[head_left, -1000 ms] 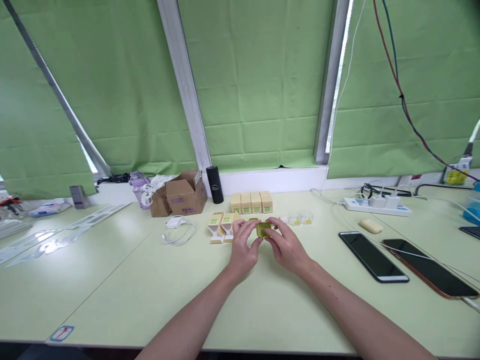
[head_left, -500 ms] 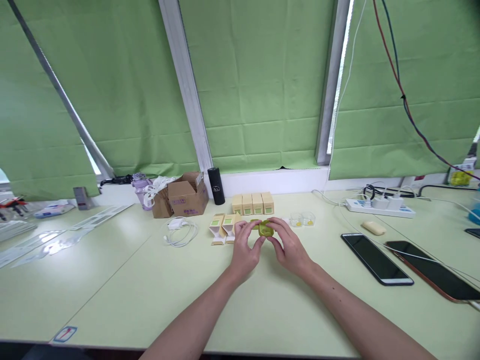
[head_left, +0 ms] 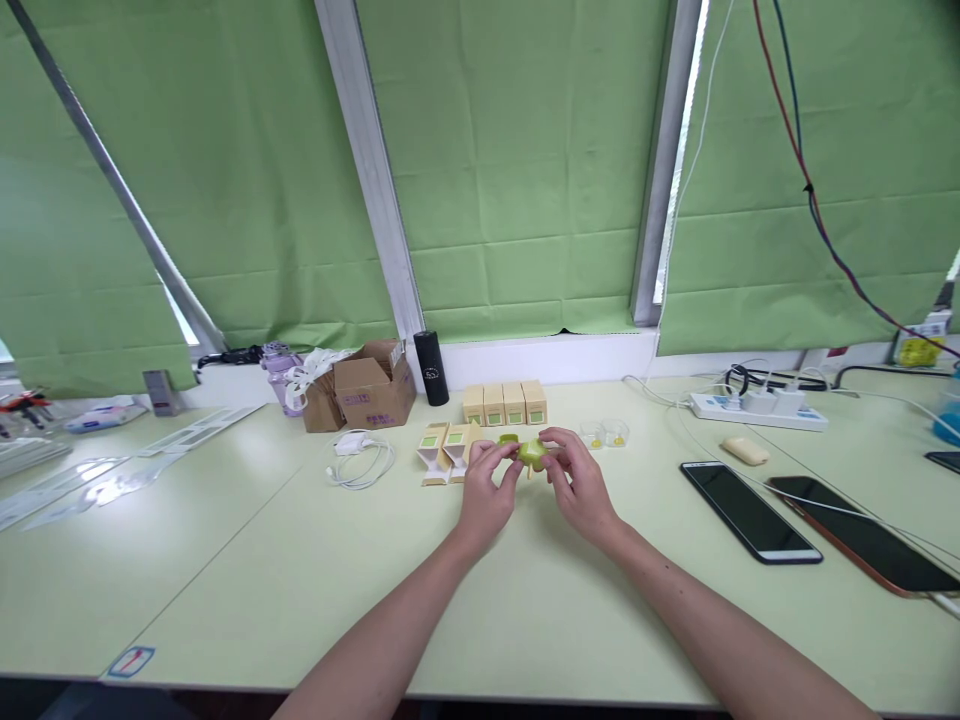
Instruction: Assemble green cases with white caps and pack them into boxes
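Note:
Between my two hands is a small yellow-green case (head_left: 532, 452), lifted a little above the table, with a second green part behind it near my left fingers. Its rounded outer side faces me. My left hand (head_left: 487, 490) grips it from the left with thumb and fingers, and my right hand (head_left: 577, 483) pinches it from the right. Just left of my left fingers stand two opened small cardboard boxes (head_left: 433, 452) with green labels. Behind lies a row of several closed tan boxes (head_left: 504, 404). Clear plastic cups (head_left: 604, 433) with something yellow inside sit right of the hands.
Two phones (head_left: 750, 512) lie at the right, near a cream oval case (head_left: 745, 450) and a power strip (head_left: 759, 411). At left are a coiled white charger cable (head_left: 361, 465), a cardboard carton (head_left: 373, 385), a black cylinder (head_left: 431, 368) and a purple bottle (head_left: 283, 380).
The green case has been turned: its hollow inside faced me before, and now its rounded outside does. Both hands keep hold of it in nearly the same place.

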`<action>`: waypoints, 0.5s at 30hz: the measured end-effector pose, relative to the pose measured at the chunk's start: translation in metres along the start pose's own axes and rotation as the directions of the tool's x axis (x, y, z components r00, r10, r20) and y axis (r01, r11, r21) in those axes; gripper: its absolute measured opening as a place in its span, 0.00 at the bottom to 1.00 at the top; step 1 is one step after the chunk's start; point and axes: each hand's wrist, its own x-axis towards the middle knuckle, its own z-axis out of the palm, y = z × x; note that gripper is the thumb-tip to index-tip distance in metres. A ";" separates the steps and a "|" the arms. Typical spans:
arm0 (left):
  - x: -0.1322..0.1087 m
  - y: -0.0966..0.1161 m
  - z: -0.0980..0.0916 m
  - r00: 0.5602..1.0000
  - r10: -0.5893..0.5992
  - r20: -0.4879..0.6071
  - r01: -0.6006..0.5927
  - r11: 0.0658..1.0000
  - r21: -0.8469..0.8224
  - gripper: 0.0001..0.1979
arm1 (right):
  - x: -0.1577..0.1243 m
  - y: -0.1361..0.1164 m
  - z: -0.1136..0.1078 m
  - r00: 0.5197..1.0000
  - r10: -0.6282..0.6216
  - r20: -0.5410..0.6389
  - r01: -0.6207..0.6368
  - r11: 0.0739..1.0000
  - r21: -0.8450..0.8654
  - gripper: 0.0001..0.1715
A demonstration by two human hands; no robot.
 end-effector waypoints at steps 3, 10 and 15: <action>0.001 0.000 0.000 0.998 -0.052 -0.027 0.051 0.999 -0.018 0.12 | 0.000 -0.003 -0.001 0.999 0.034 0.027 -0.036 0.998 0.060 0.13; 0.006 -0.001 -0.001 0.983 -0.179 -0.033 0.176 0.982 -0.070 0.13 | -0.002 -0.007 -0.003 0.994 0.036 0.099 -0.042 0.997 0.059 0.23; 0.007 0.001 -0.001 0.978 -0.204 0.031 0.206 0.975 -0.080 0.15 | -0.004 -0.003 -0.002 0.993 0.049 0.104 -0.047 0.999 -0.028 0.24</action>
